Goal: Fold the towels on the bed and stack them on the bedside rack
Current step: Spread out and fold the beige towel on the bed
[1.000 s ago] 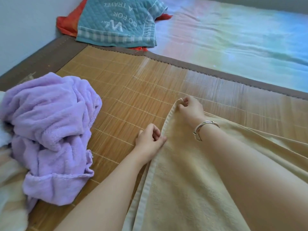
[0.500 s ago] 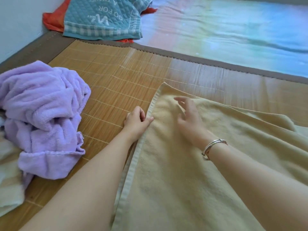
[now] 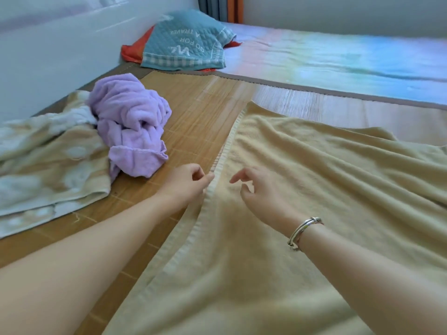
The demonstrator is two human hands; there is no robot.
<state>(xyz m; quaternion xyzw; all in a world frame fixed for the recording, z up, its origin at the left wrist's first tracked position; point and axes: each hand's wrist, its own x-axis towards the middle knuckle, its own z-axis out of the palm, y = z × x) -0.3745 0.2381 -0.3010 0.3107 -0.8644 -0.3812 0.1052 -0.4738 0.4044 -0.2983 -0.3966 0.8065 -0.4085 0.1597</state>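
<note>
A large beige towel (image 3: pixel 302 189) lies spread over the bamboo mat (image 3: pixel 193 112) on the bed, wrinkled toward the right. My left hand (image 3: pixel 186 182) pinches its pale left hem partway along the edge. Just right of it, my right hand (image 3: pixel 254 187), with a silver bracelet on the wrist, hovers over the towel with loosely bent fingers and holds nothing. A crumpled lilac towel (image 3: pixel 130 124) sits to the left. It rests partly on a beige-and-white patterned towel (image 3: pixel 48 165). The bedside rack is not in view.
A teal quilted pillow (image 3: pixel 186 42) lies over an orange cloth (image 3: pixel 133 50) at the mat's far corner. A pastel sheet (image 3: pixel 338 56) covers the bed beyond the mat. A pale wall (image 3: pixel 48 56) runs along the left side.
My right hand let go of the towel's far corner and drew back toward me. My left hand slid nearer along the hem. The view pulled back, bringing the patterned towel into sight.
</note>
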